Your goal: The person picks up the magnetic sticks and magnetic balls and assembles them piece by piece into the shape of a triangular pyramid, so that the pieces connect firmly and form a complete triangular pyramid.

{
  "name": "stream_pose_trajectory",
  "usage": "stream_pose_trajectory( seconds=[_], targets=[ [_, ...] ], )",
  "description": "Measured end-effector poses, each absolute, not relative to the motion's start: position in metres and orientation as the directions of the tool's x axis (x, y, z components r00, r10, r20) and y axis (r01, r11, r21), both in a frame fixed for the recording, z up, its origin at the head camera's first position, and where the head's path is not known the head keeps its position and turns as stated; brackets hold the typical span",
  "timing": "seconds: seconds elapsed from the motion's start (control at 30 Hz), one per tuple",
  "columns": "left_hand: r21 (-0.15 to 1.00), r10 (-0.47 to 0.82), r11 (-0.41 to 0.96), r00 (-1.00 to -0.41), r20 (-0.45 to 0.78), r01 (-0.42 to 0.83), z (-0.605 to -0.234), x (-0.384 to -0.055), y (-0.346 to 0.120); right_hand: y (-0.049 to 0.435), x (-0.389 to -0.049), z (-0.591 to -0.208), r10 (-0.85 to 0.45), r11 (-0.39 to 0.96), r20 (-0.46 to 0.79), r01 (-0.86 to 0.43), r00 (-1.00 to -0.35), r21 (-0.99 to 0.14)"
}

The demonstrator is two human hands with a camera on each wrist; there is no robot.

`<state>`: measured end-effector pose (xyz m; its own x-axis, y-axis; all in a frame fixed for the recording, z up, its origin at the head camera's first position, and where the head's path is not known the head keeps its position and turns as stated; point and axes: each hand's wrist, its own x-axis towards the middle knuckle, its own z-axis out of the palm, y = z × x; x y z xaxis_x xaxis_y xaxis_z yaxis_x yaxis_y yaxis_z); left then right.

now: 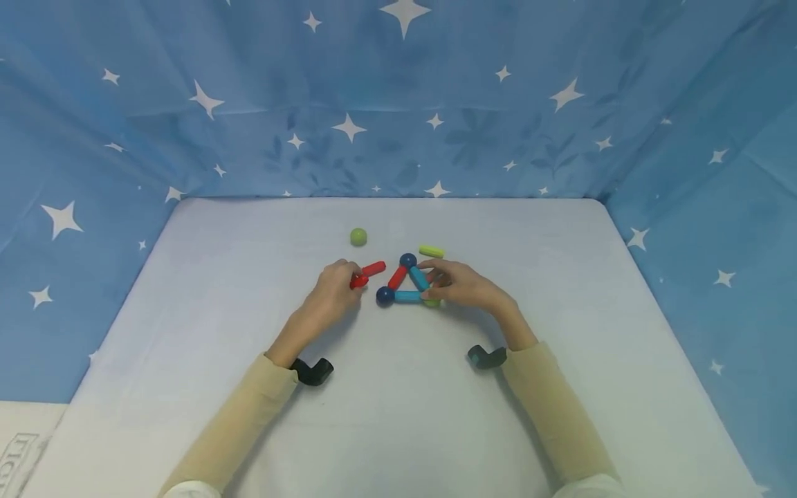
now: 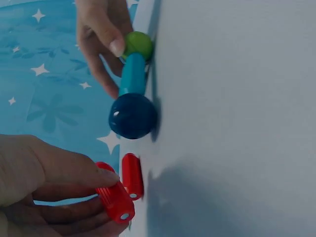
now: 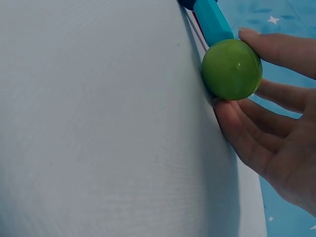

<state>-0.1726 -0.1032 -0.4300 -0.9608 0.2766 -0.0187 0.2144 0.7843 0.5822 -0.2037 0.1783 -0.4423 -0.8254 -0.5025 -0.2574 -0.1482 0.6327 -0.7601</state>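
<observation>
My left hand pinches a short red rod with a silver dot at its end. Just beyond it, a second red rod lies on the table. To the right is a triangle of rods and balls: a red rod, two light blue rods, two dark blue balls and a green ball at the near right corner. Around that green ball, the thumb and fingers of my right hand hold on, partly covering it in the head view.
A loose green ball sits behind the left hand. Beyond the triangle lies a yellow-green rod. Black wrist devices stick out at both cuffs. Blue star-patterned curtains border the white table at the back and sides.
</observation>
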Motion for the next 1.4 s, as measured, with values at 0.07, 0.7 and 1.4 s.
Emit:
stream_pose_trajectory(
  seconds=[0.07, 0.7, 1.4],
  targets=[
    [0.609, 0.289, 0.762, -0.957, -0.013, 0.222, -0.426, -0.18, -0.099, 0.181, -0.203, -0.444, -0.492, 0.635, -0.265, -0.134, -0.829, -0.761],
    [0.826, 0.356, 0.448, -0.916, 0.185, 0.342, -0.422, -0.212, -0.062, 0.185, -0.205, -0.45, -0.509, 0.589, -0.253, -0.119, -0.823, -0.799],
    [0.873, 0.421, 0.366, -0.894, 0.155, 0.324, -0.438, -0.227, -0.056, 0.182, -0.203, -0.451, -0.51, 0.596, -0.248, -0.131, -0.823, -0.792]
  ],
)
